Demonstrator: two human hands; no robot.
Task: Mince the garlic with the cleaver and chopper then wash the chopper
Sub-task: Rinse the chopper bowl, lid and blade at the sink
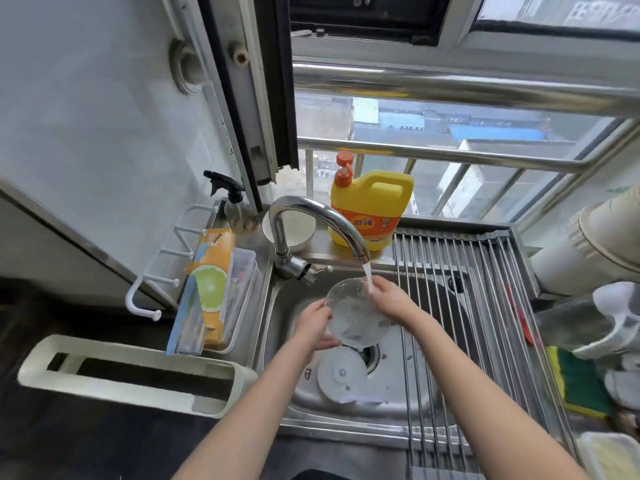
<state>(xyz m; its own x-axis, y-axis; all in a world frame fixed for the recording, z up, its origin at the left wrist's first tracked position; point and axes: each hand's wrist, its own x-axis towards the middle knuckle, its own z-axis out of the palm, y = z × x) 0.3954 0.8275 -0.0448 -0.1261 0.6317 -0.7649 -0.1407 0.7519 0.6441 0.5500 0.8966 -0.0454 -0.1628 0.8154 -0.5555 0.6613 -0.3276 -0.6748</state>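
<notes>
A: Both hands are over the sink [284, 327], with the clear chopper bowl [356, 315] tilted between them, right under the faucet [311, 220].

B: Water's running, and the stream [367, 277] lands on the bowl's far rim by the right hand [388, 299].

A: The left hand [315, 327] curls round the bowl's near left edge, gripping it. The right hand clasps the opposite side, fingers wrapped over the rim.

B: And down in the basin, the white chopper lid [341, 374] lies flat beside the drain [370, 355].

A: The yellow detergent jug [370, 209] stands behind, on the ledge.
</notes>
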